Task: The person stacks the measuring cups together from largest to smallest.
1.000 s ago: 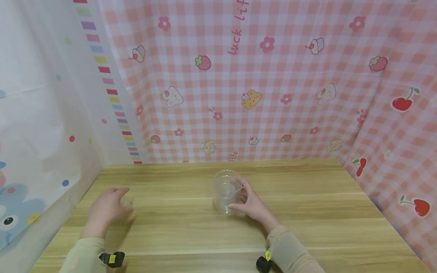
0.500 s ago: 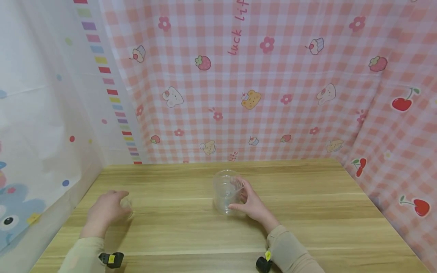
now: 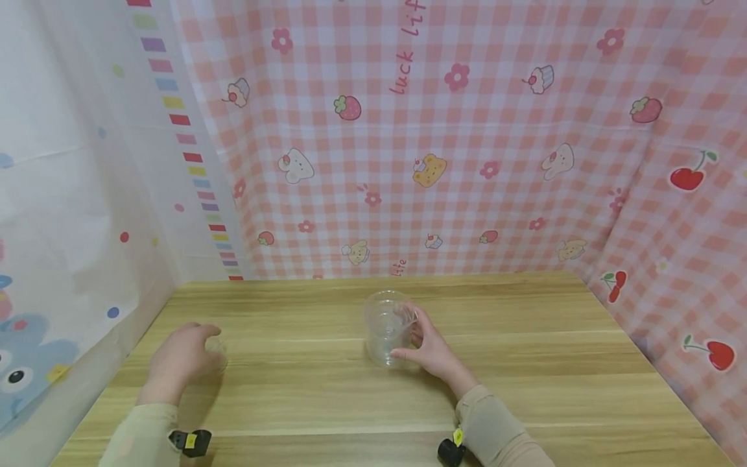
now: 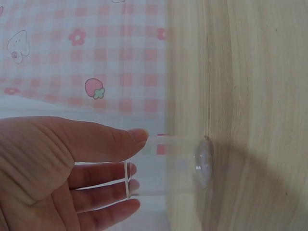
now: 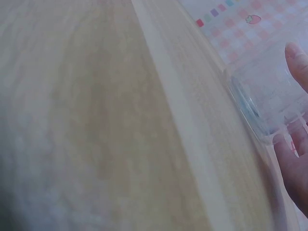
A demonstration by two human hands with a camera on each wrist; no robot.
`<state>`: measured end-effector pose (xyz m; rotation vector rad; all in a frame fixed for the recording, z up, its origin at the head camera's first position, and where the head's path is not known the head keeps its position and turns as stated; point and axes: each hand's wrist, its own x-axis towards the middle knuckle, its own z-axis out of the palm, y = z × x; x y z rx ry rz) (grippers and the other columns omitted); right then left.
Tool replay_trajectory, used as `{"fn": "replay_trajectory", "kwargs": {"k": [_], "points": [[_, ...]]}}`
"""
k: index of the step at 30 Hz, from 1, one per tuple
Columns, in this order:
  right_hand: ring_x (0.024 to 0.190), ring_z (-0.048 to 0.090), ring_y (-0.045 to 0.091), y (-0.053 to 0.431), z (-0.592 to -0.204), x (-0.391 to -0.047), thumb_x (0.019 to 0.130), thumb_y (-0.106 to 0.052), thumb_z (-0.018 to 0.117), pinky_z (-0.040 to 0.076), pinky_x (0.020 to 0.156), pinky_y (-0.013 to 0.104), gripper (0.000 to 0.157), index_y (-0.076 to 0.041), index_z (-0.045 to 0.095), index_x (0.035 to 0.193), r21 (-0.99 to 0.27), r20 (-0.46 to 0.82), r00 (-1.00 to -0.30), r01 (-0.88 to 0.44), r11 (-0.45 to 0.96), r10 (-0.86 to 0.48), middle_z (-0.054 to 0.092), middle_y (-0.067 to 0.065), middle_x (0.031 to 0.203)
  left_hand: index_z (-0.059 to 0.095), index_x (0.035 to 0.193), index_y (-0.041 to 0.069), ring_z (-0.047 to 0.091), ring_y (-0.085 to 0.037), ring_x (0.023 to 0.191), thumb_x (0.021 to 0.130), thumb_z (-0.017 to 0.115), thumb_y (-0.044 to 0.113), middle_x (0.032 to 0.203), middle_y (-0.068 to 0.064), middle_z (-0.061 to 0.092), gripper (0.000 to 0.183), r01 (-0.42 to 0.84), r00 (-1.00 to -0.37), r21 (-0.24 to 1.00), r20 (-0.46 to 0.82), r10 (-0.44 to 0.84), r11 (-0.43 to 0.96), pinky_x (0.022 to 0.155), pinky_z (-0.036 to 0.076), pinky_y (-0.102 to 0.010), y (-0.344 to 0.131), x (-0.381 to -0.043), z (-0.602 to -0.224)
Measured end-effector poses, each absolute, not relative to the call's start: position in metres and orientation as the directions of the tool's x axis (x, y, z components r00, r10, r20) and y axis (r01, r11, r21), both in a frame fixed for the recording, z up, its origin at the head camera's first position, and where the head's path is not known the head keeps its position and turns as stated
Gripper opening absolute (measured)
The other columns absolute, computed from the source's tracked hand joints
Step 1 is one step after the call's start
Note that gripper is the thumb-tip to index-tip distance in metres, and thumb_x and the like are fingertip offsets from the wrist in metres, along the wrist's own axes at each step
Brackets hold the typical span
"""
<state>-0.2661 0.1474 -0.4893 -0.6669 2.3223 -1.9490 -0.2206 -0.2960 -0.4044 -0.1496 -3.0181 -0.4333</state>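
Observation:
On the left of the wooden table my left hand [image 3: 183, 357] grips a small clear glass [image 3: 217, 353]. The left wrist view shows this glass [image 4: 168, 166] upright, straight-sided and thick-bottomed, its base at the tabletop. My thumb lies on the near side by the rim, with the fingers [image 4: 108, 195] behind. Near the middle, my right hand [image 3: 428, 347] holds a larger clear jug [image 3: 385, 331] from its right side, at what looks like a handle. In the right wrist view the jug's round base [image 5: 248, 106] is close to the table, the thumb and fingers at the right edge.
The wooden table [image 3: 303, 402] ends at the back against a pink checked cloth [image 3: 373, 143]. A white printed cloth [image 3: 87, 214] hangs at the left, and a cherry-printed cloth [image 3: 700, 272] borders the right side. Bare tabletop lies between the two hands.
My left hand has lowered slightly, its thumb and fingers drawing together round the small glass. The right hand and the jug have stayed in place.

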Motion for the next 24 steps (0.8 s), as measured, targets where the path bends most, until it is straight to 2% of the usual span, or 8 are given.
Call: {"fn": "replay_trajectory", "kwargs": {"k": [20,24], "points": [[0.139,0.037,0.037,0.1470,-0.4901,-0.2668,0.076,0.003,0.082,0.031,0.114,0.043,0.093,-0.007,0.028,0.151,-0.948,0.250,-0.907,-0.301,0.105,-0.340,0.036,0.018,0.153,0.066,0.114,-0.005,0.056,-0.053,0.107,0.080,0.078,0.010,0.117,-0.032,0.061,0.039,0.132,-0.990,0.256,0.083,0.114,0.958,0.087,0.046,-0.064,-0.2947,-0.2211,-0.3994],[0.139,0.035,0.041,0.1461,-0.4822,-0.2623,0.077,0.006,0.080,0.030,0.114,0.047,0.092,-0.002,0.026,0.151,-0.949,0.238,-0.907,-0.293,0.113,-0.347,0.035,0.023,0.153,0.067,0.113,-0.005,0.057,-0.051,0.105,0.079,0.078,0.010,0.113,-0.030,0.063,0.038,0.135,-0.990,0.256,0.078,0.118,0.957,0.086,0.047,-0.063,-0.2951,-0.2218,-0.3993]]}}
